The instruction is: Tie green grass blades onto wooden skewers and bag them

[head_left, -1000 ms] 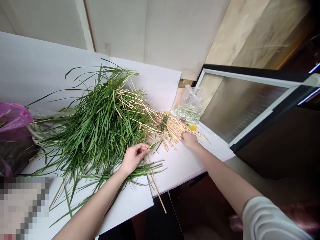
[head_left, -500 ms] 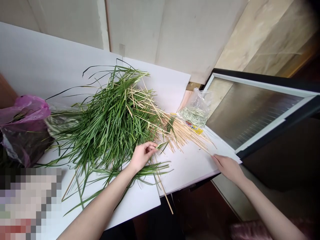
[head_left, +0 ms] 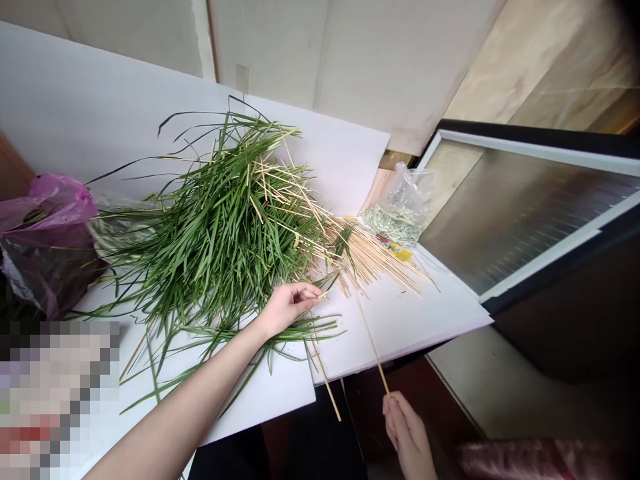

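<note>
- Wooden skewer point(head_left: 373, 347): one thin, pale stick at lower centre of the frame, its long axis slanting from the right hand up and to the left, its upper tip ending over a white board point(head_left: 400, 340).
- Right hand point(head_left: 406, 433): at the bottom edge, thumb and fingertips pinched around the skewer's lower end, the other fingers loosely curled.
- Left hand point(head_left: 289, 308): reaching in from the lower left, fingers lightly curved, lying on thin leaf tips at the near edge of a heap of long green leaves point(head_left: 215, 233). Whether it grips a leaf, I cannot tell. It is the hand nearer the heap, and the skewer's upper tip lies just to its right.
- Bundle of skewers point(head_left: 375, 260): fanned out at centre right, its sticks running into the heap, many poking among the leaves.
- Further off: a clear plastic bag point(head_left: 400, 217) of pale green bits at upper centre right, a pink plastic bag point(head_left: 45, 207) at far left, a framed glass panel point(head_left: 530, 207) at right.
</note>
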Demonstrator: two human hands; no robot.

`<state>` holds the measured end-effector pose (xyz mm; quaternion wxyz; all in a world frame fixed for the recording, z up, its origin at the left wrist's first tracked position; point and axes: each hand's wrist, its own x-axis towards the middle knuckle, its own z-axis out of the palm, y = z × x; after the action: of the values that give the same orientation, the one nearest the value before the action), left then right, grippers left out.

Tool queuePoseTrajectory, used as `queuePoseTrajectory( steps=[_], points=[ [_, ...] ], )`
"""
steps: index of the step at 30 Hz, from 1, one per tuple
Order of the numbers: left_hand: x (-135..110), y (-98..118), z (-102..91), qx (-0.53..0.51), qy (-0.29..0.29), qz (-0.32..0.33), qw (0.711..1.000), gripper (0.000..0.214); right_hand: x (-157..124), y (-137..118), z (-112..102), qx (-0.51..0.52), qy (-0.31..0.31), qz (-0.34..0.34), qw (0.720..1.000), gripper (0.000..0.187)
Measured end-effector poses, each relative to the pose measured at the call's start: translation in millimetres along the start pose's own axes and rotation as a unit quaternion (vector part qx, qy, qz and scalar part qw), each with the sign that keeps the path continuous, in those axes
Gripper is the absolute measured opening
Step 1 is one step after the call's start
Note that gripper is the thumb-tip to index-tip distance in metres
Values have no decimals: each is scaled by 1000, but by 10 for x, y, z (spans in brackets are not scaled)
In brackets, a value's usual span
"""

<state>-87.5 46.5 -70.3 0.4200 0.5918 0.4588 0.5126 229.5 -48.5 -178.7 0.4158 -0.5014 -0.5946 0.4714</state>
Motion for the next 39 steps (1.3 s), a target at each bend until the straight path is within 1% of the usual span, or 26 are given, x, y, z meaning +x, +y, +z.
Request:
queuePoseTrajectory(
  steps=[2,4,6,9,13,18,24,30,39],
  points=[
    [9,-5,-7,-31,12,-12,999,32,-16,34,40,-26,-11,-11,1000,50],
    [15,-6,-13,-46,30,-15,998,32,-23,65,9,-45,-18,-20,999,50],
    [17,-3,-17,-46,47,-15,998,31,-26,94,-39,-43,-24,-12,999,49],
    [14,10,-12,-31,57,-15,998,30,-29,133,-88,-31,-30,4,999,49],
    [7,43,3,-6,61,-15,998,30,-36,142,-116,-33,-40,5,999,47],
    [4,76,9,-9,63,-15,998,33,-29,93,-153,-38,-46,6,998,47],
    [11,62,2,-32,78,-27,996,36,-17,72,-178,-66,-63,-29,995,46],
    [16,37,-5,-33,82,-26,996,35,-51,39,-159,-28,-40,-5,999,45],
    [20,20,-11,-22,61,-28,998,34,-62,16,-171,-22,-47,-3,999,44]
  ],
)
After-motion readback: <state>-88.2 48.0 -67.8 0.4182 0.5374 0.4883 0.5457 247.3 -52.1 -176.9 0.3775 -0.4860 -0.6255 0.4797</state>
